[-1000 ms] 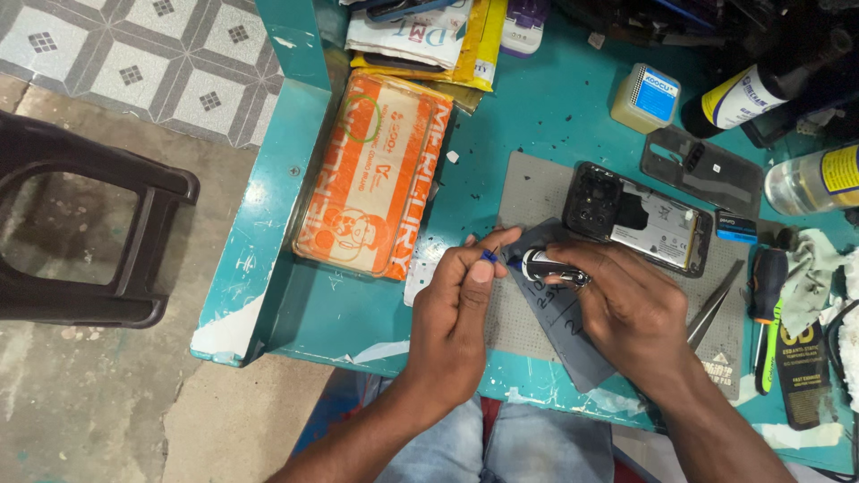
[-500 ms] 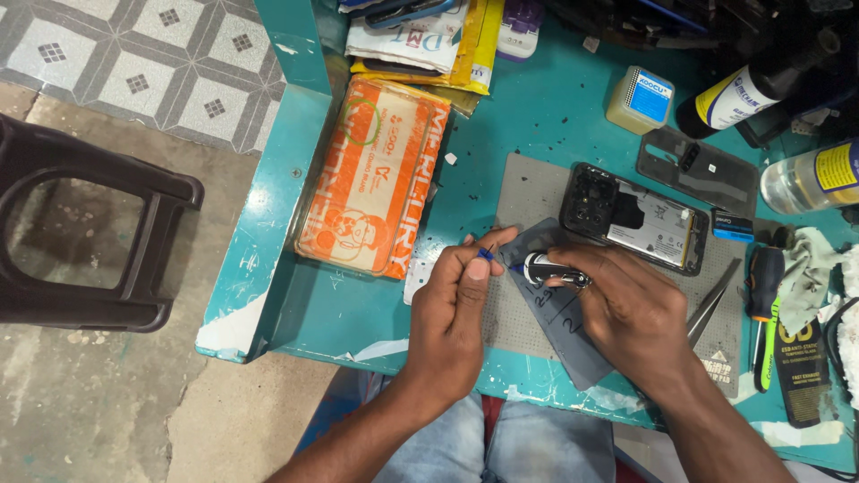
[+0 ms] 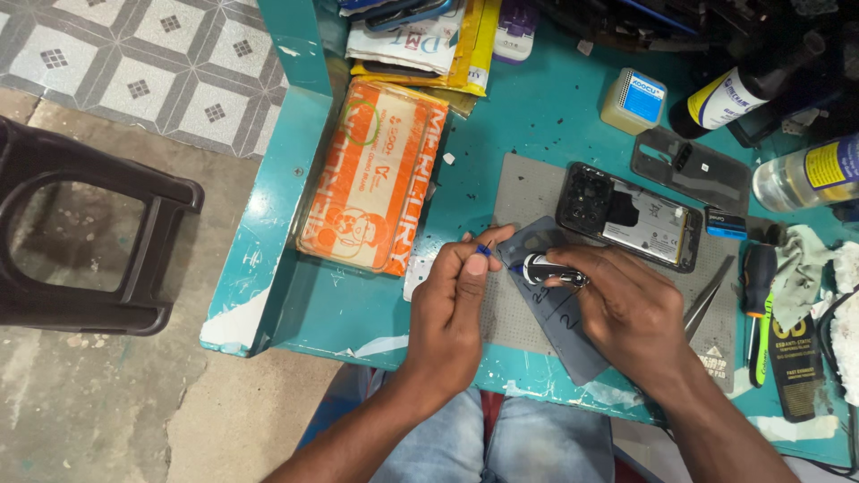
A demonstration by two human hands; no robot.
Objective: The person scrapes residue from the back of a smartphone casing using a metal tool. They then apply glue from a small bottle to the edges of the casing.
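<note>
teal surface bearing a grey mat and an opened phone: left hand pinching a small blue-tipped tool, right hand gripping a dark back cover on the mat, both unmoved since a second earlier, work holding steady.

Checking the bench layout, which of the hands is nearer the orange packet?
Left. The left hand is just right of the orange packet, near its lower corner; the right hand lies farther right, over the grey mat.
</note>
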